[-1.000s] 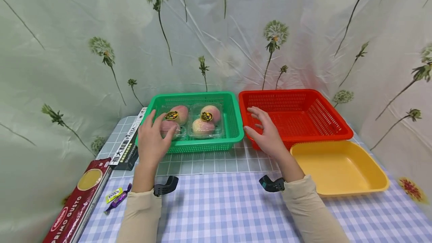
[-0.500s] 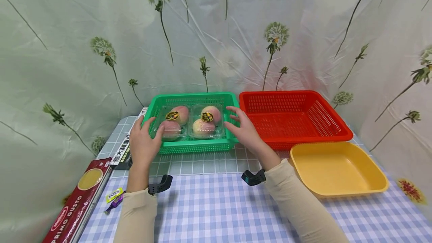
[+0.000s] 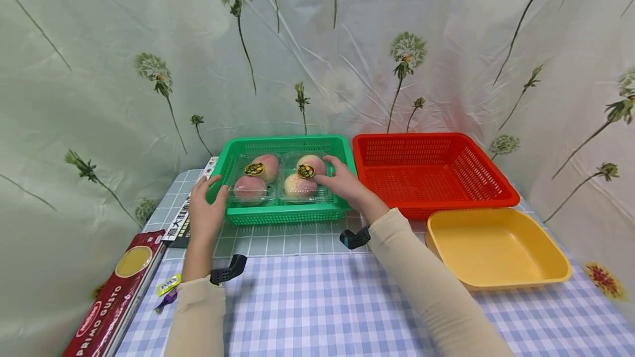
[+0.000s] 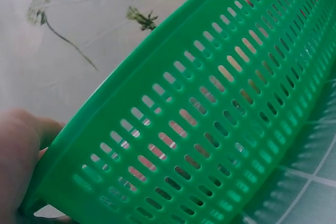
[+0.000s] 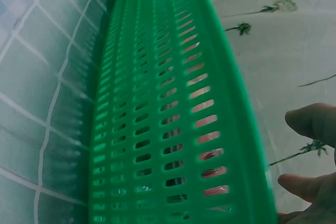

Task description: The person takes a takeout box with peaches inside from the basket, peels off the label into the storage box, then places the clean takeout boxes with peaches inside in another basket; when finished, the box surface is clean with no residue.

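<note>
Two clear plastic boxes, the left box and the right box, lie in a green slotted basket. Each shows two pink-and-cream, peach-like rounds under a black-and-gold round sticker. My right hand hovers at the right box's right side, fingers spread and thumb near the sticker; whether it touches the box is unclear. At the basket's left front corner is my left hand, fingers and thumb apart. In the left wrist view, the left hand is close against the basket's rim; contact cannot be told.
A red slotted basket stands right of the green one, with a yellow tray in front of it. On the left lie a dark red pasta pack, a black-and-white pasta box, a yellow packet and a purple-wrapped sweet.
My right hand has moved left from the red basket to over the green basket's right box. The left hand has shifted left, away from the left box to the basket's corner.
</note>
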The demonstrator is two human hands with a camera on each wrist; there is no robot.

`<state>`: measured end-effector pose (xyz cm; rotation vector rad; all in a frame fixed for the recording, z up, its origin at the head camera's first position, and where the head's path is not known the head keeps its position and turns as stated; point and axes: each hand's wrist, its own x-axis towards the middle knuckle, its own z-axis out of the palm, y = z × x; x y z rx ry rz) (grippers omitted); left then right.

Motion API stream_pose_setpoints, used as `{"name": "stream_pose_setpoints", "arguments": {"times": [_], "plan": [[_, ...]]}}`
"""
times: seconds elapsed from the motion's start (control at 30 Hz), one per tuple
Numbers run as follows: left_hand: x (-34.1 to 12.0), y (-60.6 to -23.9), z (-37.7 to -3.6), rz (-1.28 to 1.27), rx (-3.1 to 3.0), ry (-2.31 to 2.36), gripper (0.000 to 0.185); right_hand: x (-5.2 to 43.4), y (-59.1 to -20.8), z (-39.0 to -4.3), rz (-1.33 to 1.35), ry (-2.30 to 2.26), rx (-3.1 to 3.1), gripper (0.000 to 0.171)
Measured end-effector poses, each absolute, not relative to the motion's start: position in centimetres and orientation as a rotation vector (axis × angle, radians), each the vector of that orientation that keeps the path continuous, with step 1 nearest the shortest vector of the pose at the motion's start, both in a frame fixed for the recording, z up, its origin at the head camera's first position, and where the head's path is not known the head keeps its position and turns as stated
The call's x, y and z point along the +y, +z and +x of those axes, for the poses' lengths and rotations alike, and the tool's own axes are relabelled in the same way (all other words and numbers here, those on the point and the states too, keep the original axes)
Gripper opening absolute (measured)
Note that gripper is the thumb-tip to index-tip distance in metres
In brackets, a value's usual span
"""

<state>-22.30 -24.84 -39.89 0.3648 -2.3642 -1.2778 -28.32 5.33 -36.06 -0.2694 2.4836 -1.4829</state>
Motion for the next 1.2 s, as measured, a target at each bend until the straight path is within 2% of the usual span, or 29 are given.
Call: {"name": "stream_pose_setpoints", "arguments": {"times": [0.47, 0.83, 1.2], "plan": [[-25.7, -40.9, -22.3, 0.447, -2.181, -1.646, 0.045, 3.5, -37.0, -29.6, -0.158, -1.429, 2.322, 0.081], [-25.1, -41.4, -22.6, 0.419, -2.074, -1.677, 0.037, 3.4, -37.1, -29.5, -0.091, -1.541, 2.449, 0.069], [-24.5, -41.4, -22.7, 0.445, -2.045, -1.652, 0.034, 3.9, -36.5, -29.6, -0.071, -1.682, 2.265, 0.066]]}}
